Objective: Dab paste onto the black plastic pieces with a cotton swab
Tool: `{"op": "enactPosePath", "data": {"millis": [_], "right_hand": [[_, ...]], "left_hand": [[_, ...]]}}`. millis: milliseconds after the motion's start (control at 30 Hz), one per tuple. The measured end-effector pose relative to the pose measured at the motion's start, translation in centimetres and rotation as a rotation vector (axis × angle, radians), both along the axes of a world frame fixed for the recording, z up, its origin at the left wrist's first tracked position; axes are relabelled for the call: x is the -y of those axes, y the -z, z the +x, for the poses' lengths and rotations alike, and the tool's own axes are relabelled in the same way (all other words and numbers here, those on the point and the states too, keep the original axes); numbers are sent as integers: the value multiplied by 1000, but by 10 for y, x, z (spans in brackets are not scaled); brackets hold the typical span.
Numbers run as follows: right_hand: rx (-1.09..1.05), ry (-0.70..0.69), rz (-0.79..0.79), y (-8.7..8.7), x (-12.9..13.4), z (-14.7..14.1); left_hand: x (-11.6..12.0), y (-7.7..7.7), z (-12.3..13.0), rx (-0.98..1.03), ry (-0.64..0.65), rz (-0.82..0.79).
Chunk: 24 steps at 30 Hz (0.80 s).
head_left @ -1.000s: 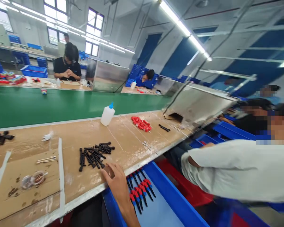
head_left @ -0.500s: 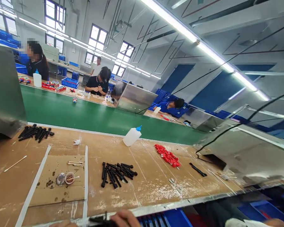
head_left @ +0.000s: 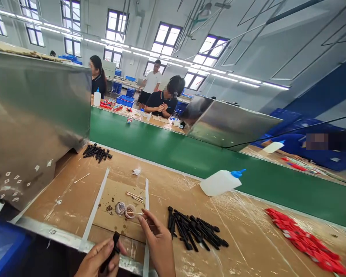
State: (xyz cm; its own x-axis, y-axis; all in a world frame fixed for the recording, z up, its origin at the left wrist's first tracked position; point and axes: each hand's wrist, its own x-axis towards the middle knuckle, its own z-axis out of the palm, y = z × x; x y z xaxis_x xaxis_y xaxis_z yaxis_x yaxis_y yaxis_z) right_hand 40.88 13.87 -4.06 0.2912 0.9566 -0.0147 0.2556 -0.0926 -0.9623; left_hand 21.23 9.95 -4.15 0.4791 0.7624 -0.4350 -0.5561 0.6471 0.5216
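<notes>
**Black part in one hand, glue stick in the other**

The left hand (head_left: 99,259) is closed around a slim black plastic part (head_left: 111,250), gripping it near the bench edge with the upper end poking out above the fingers. The right hand (head_left: 158,242) sits just beside it, fingers pinched lightly on a thin wooden stick (head_left: 137,212) whose far end reaches toward two small round glue pots (head_left: 125,210) on a taped-down sheet of cardboard (head_left: 115,200). More sticks (head_left: 134,196) lie just beyond the pots.

To the right of the hands is a loose pile of black parts (head_left: 194,231); further right, a heap of red caps (head_left: 302,240). A white squeeze bottle (head_left: 220,182) with a blue tip lies tilted by the green conveyor belt (head_left: 190,154). Another cluster of black pieces (head_left: 96,152) sits near a steel cover (head_left: 34,115) on the left.

Likely risks — the stick is held only at its tip end, so it could slip or drip glue on the cardboard or fingers. The black part hangs over the bench edge; a loosened grip would drop it off the bench. Whether the stick carries glue cannot be told.
</notes>
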Motion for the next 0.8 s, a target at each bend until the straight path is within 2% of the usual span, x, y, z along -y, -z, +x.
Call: {"op": "enactPosePath", "data": {"millis": [133, 267, 400, 567, 667, 800], "right_hand": [[68, -81, 59, -9, -11, -14], [253, -156, 192, -21, -16, -23], [404, -150, 273, -22, -17, -21], [471, -50, 342, -17, -10, -13], [483, -34, 361, -14, -6, -9], [475, -17, 380, -13, -6, -7]], "left_hand": [[-8, -1, -1, 131, 66, 67], [-10, -2, -2, 199, 91, 15], [-9, 4, 1, 119, 45, 20], [-7, 13, 7, 73, 18, 20], [-6, 15, 9, -38, -45, 71], [-5, 16, 11, -154, -60, 169]]}}
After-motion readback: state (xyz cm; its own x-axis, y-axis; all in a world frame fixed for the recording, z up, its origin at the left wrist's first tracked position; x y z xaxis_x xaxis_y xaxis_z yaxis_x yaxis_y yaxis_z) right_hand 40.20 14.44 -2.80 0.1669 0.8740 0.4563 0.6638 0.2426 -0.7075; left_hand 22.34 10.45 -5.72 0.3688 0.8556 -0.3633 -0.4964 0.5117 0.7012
